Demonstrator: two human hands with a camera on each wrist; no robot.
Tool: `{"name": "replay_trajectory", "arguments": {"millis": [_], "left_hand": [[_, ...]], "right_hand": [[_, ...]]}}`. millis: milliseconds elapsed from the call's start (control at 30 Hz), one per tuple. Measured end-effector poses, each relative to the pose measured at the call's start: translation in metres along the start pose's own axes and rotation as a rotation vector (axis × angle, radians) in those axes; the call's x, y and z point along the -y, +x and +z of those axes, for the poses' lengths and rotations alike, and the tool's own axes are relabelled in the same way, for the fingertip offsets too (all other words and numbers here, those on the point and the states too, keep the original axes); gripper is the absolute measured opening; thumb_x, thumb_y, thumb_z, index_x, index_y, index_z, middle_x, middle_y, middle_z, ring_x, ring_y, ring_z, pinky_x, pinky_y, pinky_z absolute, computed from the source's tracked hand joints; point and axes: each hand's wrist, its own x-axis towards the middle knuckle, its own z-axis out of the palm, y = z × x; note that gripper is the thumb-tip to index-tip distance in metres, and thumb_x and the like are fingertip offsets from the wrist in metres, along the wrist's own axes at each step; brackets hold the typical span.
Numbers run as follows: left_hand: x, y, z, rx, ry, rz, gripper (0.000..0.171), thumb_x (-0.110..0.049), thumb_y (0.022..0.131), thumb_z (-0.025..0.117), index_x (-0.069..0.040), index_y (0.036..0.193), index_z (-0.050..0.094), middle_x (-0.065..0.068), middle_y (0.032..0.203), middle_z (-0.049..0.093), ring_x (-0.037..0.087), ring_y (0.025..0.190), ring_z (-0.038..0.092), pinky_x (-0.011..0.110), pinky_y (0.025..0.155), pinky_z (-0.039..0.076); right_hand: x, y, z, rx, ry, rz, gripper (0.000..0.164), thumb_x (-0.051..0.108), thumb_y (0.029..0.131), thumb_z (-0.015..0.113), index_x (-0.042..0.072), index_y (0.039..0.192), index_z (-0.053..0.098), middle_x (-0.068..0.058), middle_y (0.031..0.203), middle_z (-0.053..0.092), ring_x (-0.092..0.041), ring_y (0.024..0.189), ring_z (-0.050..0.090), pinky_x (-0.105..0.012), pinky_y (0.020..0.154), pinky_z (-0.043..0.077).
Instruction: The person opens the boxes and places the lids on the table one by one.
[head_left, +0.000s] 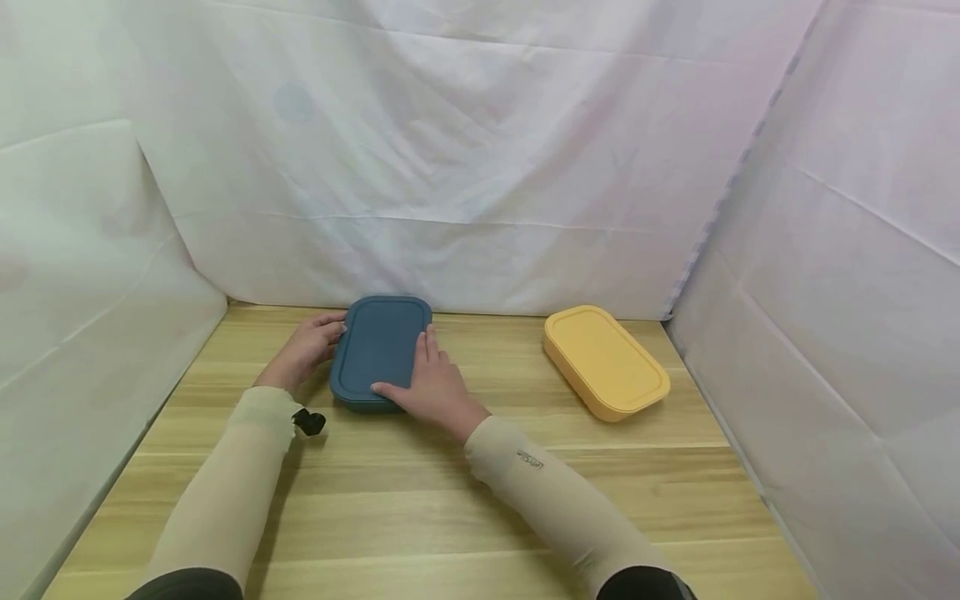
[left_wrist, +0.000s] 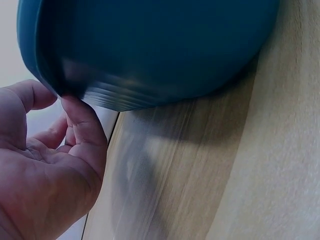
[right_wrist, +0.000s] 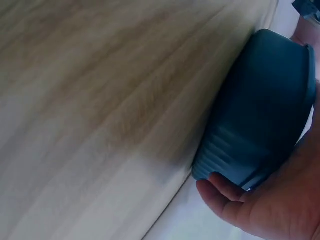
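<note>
A dark blue lunch box (head_left: 381, 346) with a rounded rectangular lid stands on the wooden table, left of the middle and near the back. My left hand (head_left: 306, 346) is at its left side; in the left wrist view its thumb and forefinger (left_wrist: 82, 117) pinch the lid's rim from above and below. On the right side my right hand (head_left: 435, 385) holds the box, its thumb (head_left: 390, 390) across the near part of the lid. Its other fingers (right_wrist: 212, 197) bend toward the ribbed side in the right wrist view.
A yellow lunch box (head_left: 606, 360) with its lid on stands at the back right, turned at an angle. White cloth (head_left: 480, 167) hangs behind the table (head_left: 390, 508) and along both sides. A small black piece (head_left: 309, 422) sits at the left wrist.
</note>
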Motion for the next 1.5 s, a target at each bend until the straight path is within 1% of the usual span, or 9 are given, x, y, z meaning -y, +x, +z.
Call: {"name": "replay_trajectory", "arguments": {"millis": [133, 467, 633, 867, 933, 967, 1133, 1200, 1500], "left_hand": [[0.002, 0.002, -0.001, 0.006, 0.008, -0.003, 0.056, -0.016, 0.117, 0.048, -0.001, 0.171, 0.037, 0.025, 0.169, 0.042, 0.018, 0.126, 0.061, 0.024, 0.091, 0.058], [0.016, 0.015, -0.005, -0.010, 0.061, 0.026, 0.056, -0.023, 0.119, 0.046, -0.004, 0.171, 0.039, 0.022, 0.168, 0.045, 0.018, 0.128, 0.061, 0.027, 0.097, 0.057], [0.011, 0.013, -0.004, -0.028, 0.185, 0.023, 0.058, -0.029, 0.119, 0.045, -0.002, 0.170, 0.040, 0.025, 0.166, 0.045, 0.035, 0.140, 0.054, 0.046, 0.113, 0.051], [-0.004, 0.018, -0.011, 0.053, 0.379, 0.054, 0.064, -0.022, 0.115, 0.040, 0.007, 0.171, 0.028, 0.037, 0.166, 0.039, 0.053, 0.148, 0.047, 0.061, 0.118, 0.046], [-0.012, 0.022, -0.013, 0.078, 0.436, 0.060, 0.063, -0.020, 0.115, 0.039, 0.010, 0.169, 0.028, 0.039, 0.162, 0.041, 0.054, 0.146, 0.049, 0.062, 0.117, 0.047], [-0.016, 0.024, -0.014, 0.096, 0.471, 0.063, 0.063, -0.018, 0.115, 0.039, 0.012, 0.168, 0.029, 0.039, 0.150, 0.052, 0.053, 0.139, 0.054, 0.062, 0.114, 0.049], [-0.036, 0.034, -0.016, 0.144, 0.667, 0.080, 0.058, -0.019, 0.117, 0.045, 0.016, 0.162, 0.037, 0.040, 0.141, 0.058, 0.051, 0.129, 0.061, 0.062, 0.108, 0.052], [-0.041, 0.039, -0.015, 0.143, 0.742, 0.097, 0.058, -0.022, 0.117, 0.049, 0.015, 0.161, 0.041, 0.042, 0.155, 0.048, 0.054, 0.135, 0.057, 0.065, 0.110, 0.050], [-0.055, 0.051, 0.003, 0.131, 0.910, 0.177, 0.068, -0.031, 0.113, 0.065, 0.016, 0.158, 0.046, 0.040, 0.160, 0.045, 0.058, 0.146, 0.047, 0.069, 0.117, 0.043]], "right_hand": [[0.001, 0.001, 0.003, -0.008, -0.033, 0.017, 0.131, 0.099, 0.092, 0.040, 0.007, 0.178, 0.002, -0.013, 0.186, -0.007, -0.036, 0.163, 0.033, -0.052, 0.123, 0.043], [0.002, 0.003, 0.005, -0.009, -0.062, 0.009, 0.131, 0.100, 0.092, 0.037, 0.007, 0.178, 0.004, -0.013, 0.186, -0.006, -0.037, 0.162, 0.035, -0.052, 0.123, 0.042], [0.003, 0.003, 0.005, 0.006, -0.075, 0.003, 0.131, 0.099, 0.092, 0.037, 0.006, 0.177, 0.004, -0.014, 0.186, -0.004, -0.038, 0.160, 0.039, -0.052, 0.122, 0.043], [0.005, 0.002, 0.003, 0.019, -0.054, 0.003, 0.130, 0.098, 0.093, 0.038, 0.007, 0.177, 0.002, -0.011, 0.186, -0.007, -0.037, 0.161, 0.038, -0.052, 0.123, 0.042], [0.004, 0.003, 0.002, 0.024, -0.050, 0.006, 0.129, 0.098, 0.093, 0.039, 0.007, 0.178, 0.002, -0.011, 0.186, -0.008, -0.037, 0.161, 0.038, -0.052, 0.123, 0.041], [0.003, 0.003, 0.002, 0.025, -0.051, 0.009, 0.129, 0.098, 0.093, 0.038, 0.008, 0.178, 0.001, -0.011, 0.186, -0.008, -0.037, 0.161, 0.038, -0.052, 0.123, 0.042], [0.003, 0.004, 0.003, 0.035, -0.059, 0.012, 0.128, 0.098, 0.093, 0.037, 0.008, 0.177, 0.000, -0.010, 0.186, -0.009, -0.038, 0.160, 0.040, -0.054, 0.121, 0.043], [0.003, 0.004, 0.003, 0.035, -0.063, 0.011, 0.128, 0.098, 0.094, 0.037, 0.008, 0.177, 0.000, -0.011, 0.185, -0.010, -0.038, 0.159, 0.041, -0.053, 0.121, 0.044], [0.004, 0.004, 0.003, 0.029, -0.072, 0.000, 0.127, 0.096, 0.095, 0.038, 0.006, 0.177, 0.003, -0.013, 0.186, -0.007, -0.039, 0.157, 0.044, -0.051, 0.119, 0.047]]}}
